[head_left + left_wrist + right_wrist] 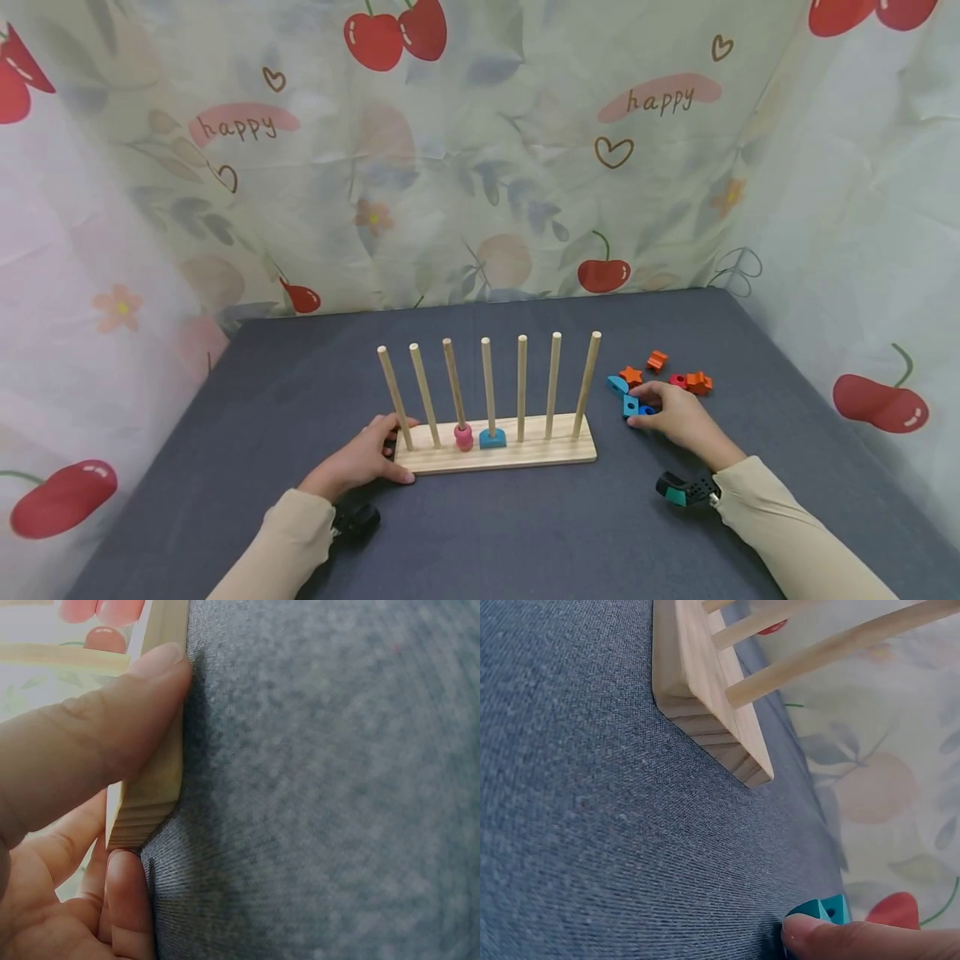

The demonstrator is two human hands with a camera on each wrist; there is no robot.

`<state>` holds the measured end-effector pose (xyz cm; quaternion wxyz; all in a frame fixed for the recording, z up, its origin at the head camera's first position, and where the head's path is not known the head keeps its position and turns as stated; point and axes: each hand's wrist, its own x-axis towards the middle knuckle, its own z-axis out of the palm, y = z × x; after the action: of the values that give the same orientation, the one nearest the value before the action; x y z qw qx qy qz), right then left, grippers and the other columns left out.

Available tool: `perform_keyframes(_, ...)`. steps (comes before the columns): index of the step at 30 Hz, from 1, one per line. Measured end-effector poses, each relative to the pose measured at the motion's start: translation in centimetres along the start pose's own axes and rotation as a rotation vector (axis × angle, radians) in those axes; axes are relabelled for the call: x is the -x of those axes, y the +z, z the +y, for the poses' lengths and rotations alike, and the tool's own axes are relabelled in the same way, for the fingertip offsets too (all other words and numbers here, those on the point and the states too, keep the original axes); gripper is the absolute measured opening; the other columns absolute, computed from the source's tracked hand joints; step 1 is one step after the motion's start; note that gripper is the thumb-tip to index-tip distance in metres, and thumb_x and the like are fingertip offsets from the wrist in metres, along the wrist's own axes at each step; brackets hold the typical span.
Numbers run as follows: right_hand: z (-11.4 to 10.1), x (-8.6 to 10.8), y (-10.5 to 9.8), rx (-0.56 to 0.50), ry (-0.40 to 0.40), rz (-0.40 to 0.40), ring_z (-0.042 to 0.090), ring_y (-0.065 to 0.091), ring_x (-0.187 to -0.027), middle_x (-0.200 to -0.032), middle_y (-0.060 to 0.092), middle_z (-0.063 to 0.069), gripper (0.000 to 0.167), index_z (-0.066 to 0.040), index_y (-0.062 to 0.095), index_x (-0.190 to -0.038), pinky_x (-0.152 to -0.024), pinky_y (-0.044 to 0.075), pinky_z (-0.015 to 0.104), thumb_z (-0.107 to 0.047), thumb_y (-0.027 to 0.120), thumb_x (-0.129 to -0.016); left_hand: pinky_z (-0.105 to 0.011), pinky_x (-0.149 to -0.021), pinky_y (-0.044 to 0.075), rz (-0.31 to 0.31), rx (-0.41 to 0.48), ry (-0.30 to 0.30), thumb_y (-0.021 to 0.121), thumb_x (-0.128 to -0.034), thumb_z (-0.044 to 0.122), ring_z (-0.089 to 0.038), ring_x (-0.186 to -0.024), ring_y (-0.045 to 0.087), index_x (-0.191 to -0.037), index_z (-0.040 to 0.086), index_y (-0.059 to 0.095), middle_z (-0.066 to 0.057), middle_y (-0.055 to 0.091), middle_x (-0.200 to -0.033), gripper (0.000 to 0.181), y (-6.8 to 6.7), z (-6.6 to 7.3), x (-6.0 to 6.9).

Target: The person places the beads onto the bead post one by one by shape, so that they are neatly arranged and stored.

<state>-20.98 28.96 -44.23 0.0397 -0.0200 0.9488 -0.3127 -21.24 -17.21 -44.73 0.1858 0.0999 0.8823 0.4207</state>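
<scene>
A pale wooden peg board point(517, 450) with several upright pegs stands on the table. My left hand point(360, 458) grips its left end, the thumb along the front edge and the other fingers round the end and behind. A pink bead point(463, 437) sits at the foot of the third peg from the left, and a blue half-round block point(492, 439) on the one beside it. To the right of the board, my right hand point(678, 414) pinches a blue block point(631, 406) with a hole, between thumb and forefinger. In the right wrist view, the thumb point(810, 934) touches blue.
Around the right hand lie another blue half-round block point(617, 385), a dark blue piece point(647, 410), an orange star point(631, 376), orange blocks point(699, 382) and a red bead point(677, 381). The grey table point(480, 533) meets a printed cloth point(450, 167) at the back.
</scene>
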Motion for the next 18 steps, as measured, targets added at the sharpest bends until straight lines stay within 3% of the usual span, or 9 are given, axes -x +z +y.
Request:
perform_keyframes(11,-0.1,0.4,-0.7,-0.002,0.028,0.032,0.036,0.06,-0.101,-0.111,0.062,0.023,0.045,0.001,0.06,-0.113,-0.085,0.048,0.049,-0.023,0.08,-0.079,-0.046,-0.091,0.039,0.014,0.009,-0.016,0.089,-0.0662,0.012,-0.027,-0.107,0.043,-0.129,0.015,0.055,-0.011,0.045,-0.119,0.071,0.2,0.0,-0.1)
perform_keyframes(18,-0.4,0.7,-1.4,-0.09,0.07,0.055,0.035,0.061,-0.102,-0.112,0.061,0.023,0.046,0.002,0.056,-0.115,-0.085,0.049,0.048,-0.022,0.078,-0.082,-0.045,-0.09,0.039,0.006,0.005,-0.001,0.088,-0.0665,0.011,-0.027,-0.106,0.043,-0.13,0.014,0.055,-0.012,0.045,-0.118,0.072,0.0,0.0,0.0)
